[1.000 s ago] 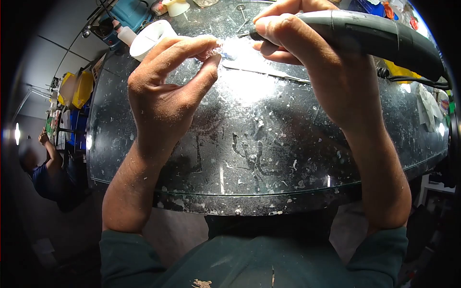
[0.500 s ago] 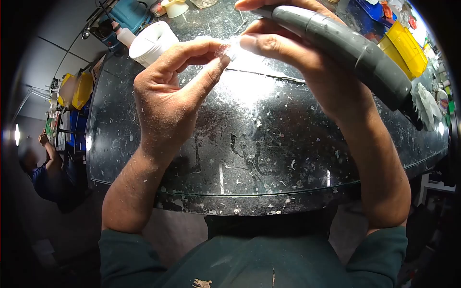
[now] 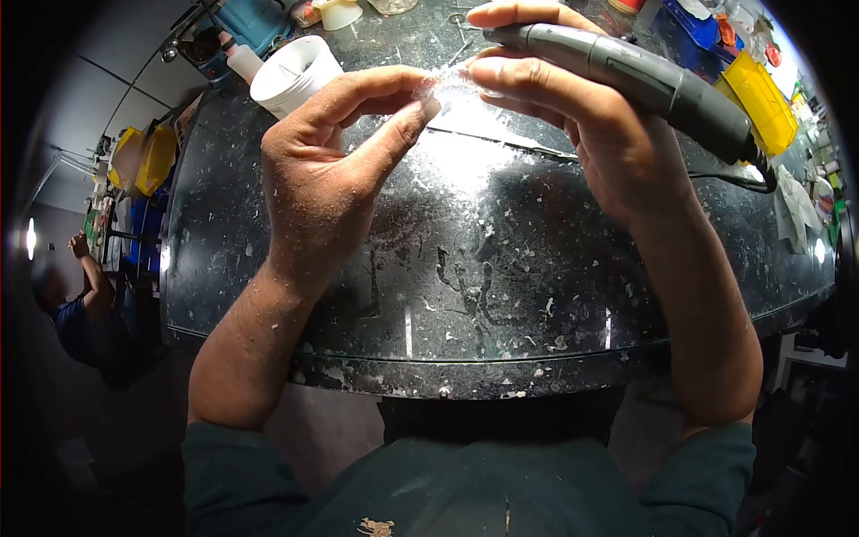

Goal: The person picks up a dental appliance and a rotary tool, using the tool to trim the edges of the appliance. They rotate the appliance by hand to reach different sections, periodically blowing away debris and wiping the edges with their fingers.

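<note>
My left hand [image 3: 324, 174] pinches a small clear, whitish piece [image 3: 437, 88] between thumb and index finger, under a bright glare that blurs its shape. Fine white dust speckles the skin. My right hand [image 3: 617, 134] is wrapped round a dark grey rotary handpiece [image 3: 640, 76], which lies across the top of the hand with its cable end to the right. The handpiece's working tip is hidden by the fingers and glare. Both hands' fingertips meet close to the clear piece, above the dark worktop [image 3: 519, 268].
A white tub [image 3: 300, 76] stands behind my left hand, beside a small squeeze bottle [image 3: 240, 61] and a blue machine [image 3: 246, 27]. At the right are a yellow bin [image 3: 761, 103] and a blue tray [image 3: 689, 22]. Another person [image 3: 85, 304] is at far left.
The handpiece's rear end has swung up and away, so its cable now shows. My right fingers have shifted slightly right. My left hand still pinches the clear piece.
</note>
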Demonstrator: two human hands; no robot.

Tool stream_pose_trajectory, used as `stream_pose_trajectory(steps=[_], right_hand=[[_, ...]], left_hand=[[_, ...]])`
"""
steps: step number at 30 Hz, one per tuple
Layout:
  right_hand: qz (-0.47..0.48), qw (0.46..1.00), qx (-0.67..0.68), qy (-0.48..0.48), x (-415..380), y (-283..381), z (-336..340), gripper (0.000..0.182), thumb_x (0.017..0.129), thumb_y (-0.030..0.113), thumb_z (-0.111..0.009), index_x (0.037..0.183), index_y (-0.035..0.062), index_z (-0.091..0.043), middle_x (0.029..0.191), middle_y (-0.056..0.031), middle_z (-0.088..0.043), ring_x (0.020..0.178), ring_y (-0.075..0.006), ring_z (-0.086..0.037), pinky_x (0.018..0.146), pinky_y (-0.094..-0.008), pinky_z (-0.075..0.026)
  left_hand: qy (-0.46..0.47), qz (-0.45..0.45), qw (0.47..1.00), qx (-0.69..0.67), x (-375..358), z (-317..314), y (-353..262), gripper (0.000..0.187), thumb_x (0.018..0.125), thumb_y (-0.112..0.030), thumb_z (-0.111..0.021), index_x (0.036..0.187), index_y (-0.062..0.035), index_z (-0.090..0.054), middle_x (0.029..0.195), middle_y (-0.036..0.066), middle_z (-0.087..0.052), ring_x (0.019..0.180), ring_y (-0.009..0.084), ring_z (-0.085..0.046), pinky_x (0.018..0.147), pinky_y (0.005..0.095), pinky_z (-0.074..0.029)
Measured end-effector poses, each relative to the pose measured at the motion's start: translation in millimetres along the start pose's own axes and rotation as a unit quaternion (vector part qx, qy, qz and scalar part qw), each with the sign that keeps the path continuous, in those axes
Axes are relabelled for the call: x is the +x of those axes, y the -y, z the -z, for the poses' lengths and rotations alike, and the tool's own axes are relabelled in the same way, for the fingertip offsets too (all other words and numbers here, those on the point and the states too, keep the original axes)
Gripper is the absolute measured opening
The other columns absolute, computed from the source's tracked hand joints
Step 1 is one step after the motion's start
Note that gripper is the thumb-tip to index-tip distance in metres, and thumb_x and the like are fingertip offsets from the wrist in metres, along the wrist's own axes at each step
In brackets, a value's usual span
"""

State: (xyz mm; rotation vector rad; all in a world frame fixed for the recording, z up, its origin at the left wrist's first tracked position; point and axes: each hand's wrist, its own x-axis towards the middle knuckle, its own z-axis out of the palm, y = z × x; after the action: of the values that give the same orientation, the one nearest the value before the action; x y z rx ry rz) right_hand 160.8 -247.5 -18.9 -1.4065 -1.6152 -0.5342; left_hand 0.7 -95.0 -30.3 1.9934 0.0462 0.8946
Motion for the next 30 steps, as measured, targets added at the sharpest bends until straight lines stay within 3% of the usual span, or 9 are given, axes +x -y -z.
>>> stream_pose_trajectory(steps=[2, 7, 11, 14, 16, 17, 26, 28, 30], right_hand=[[-0.299, 0.882, 0.360, 0.046, 8, 13, 12, 0.038, 0.089, 0.012, -0.074, 0.122, -0.0025, -0.062, 0.121, -0.0144, -0.059, 0.099, -0.0170, -0.066, 0.087, -0.0283, -0.055], [-0.203, 0.958, 0.195, 0.046, 18, 23, 14, 0.039, 0.085, 0.007, -0.077, 0.120, -0.0017, -0.064, 0.105, -0.0122, -0.070, 0.087, -0.0159, -0.071, 0.082, -0.0288, -0.058], [-0.273, 0.920, 0.277, 0.058, 8, 0, 9, 0.035, 0.087, 0.010, -0.076, 0.118, -0.0001, -0.065, 0.112, -0.0135, -0.068, 0.093, -0.0169, -0.070, 0.084, -0.0297, -0.059], [-0.141, 0.953, 0.223, 0.149, 10, 0, 15, 0.038, 0.091, 0.011, -0.071, 0.125, -0.0013, -0.060, 0.121, -0.0143, -0.064, 0.104, -0.0191, -0.067, 0.093, -0.0317, -0.056], [-0.511, 0.699, 0.500, 0.001, 23, 25, 14, 0.042, 0.094, 0.008, -0.066, 0.131, -0.0044, -0.052, 0.125, -0.0159, -0.060, 0.114, -0.0213, -0.063, 0.102, -0.0343, -0.050], [-0.436, 0.633, 0.639, -0.044, -4, 5, 6, 0.044, 0.094, 0.001, -0.063, 0.134, -0.0060, -0.046, 0.121, -0.0164, -0.061, 0.115, -0.0226, -0.061, 0.108, -0.0370, -0.046], [-0.460, 0.715, 0.499, -0.169, 6, 7, 4, 0.031, 0.097, 0.020, -0.065, 0.121, 0.0018, -0.061, 0.106, -0.0120, -0.068, 0.106, -0.0184, -0.066, 0.101, -0.0357, -0.050], [-0.387, 0.838, 0.368, -0.115, 14, 29, 13, 0.031, 0.096, 0.023, -0.065, 0.117, 0.0000, -0.063, 0.107, -0.0105, -0.068, 0.105, -0.0168, -0.065, 0.100, -0.0356, -0.051], [-0.437, 0.834, 0.312, -0.127, 24, 39, 12, 0.030, 0.097, 0.022, -0.065, 0.114, -0.0021, -0.063, 0.104, -0.0098, -0.067, 0.102, -0.0155, -0.065, 0.096, -0.0347, -0.054]], left_hand=[[-0.012, -0.005, 1.000, -0.011, 0, -1, 3, 0.021, 0.087, 0.001, -0.072, 0.109, -0.0002, -0.072, 0.103, 0.010, -0.074, 0.098, 0.0154, -0.069, 0.090, 0.0289, -0.054], [-0.008, -0.064, 0.997, 0.033, 1, 2, 6, 0.022, 0.087, 0.002, -0.072, 0.108, -0.0011, -0.072, 0.104, 0.010, -0.074, 0.098, 0.0158, -0.069, 0.089, 0.0289, -0.055], [-0.014, -0.091, 0.994, 0.060, 2, 4, 7, 0.022, 0.087, 0.001, -0.073, 0.108, -0.0018, -0.073, 0.103, 0.010, -0.074, 0.098, 0.0157, -0.069, 0.087, 0.0288, -0.055], [-0.007, -0.096, 0.993, 0.062, 3, 3, 4, 0.022, 0.086, 0.000, -0.074, 0.108, -0.0015, -0.073, 0.102, 0.010, -0.074, 0.097, 0.0153, -0.069, 0.087, 0.0287, -0.055], [-0.005, -0.071, 0.997, 0.034, 2, 2, 3, 0.021, 0.086, 0.000, -0.075, 0.107, -0.0011, -0.072, 0.102, 0.009, -0.074, 0.097, 0.0150, -0.069, 0.087, 0.0285, -0.055], [-0.004, -0.044, 0.999, 0.007, 1, 1, 3, 0.021, 0.086, -0.001, -0.075, 0.107, -0.0008, -0.072, 0.102, 0.009, -0.074, 0.097, 0.0147, -0.069, 0.087, 0.0284, -0.055], [-0.022, -0.035, 0.999, -0.009, 3, 5, 8, 0.021, 0.085, 0.000, -0.076, 0.106, -0.0004, -0.072, 0.103, 0.010, -0.074, 0.097, 0.0142, -0.069, 0.084, 0.0262, -0.057], [-0.008, -0.045, 0.999, 0.018, 3, 8, 7, 0.021, 0.087, 0.004, -0.072, 0.108, 0.0031, -0.070, 0.105, 0.013, -0.072, 0.101, 0.0178, -0.069, 0.090, 0.0304, -0.056], [0.008, -0.055, 0.997, 0.045, 3, 10, 7, 0.021, 0.088, 0.008, -0.068, 0.109, 0.0065, -0.068, 0.108, 0.016, -0.070, 0.106, 0.0213, -0.068, 0.097, 0.0346, -0.056]])
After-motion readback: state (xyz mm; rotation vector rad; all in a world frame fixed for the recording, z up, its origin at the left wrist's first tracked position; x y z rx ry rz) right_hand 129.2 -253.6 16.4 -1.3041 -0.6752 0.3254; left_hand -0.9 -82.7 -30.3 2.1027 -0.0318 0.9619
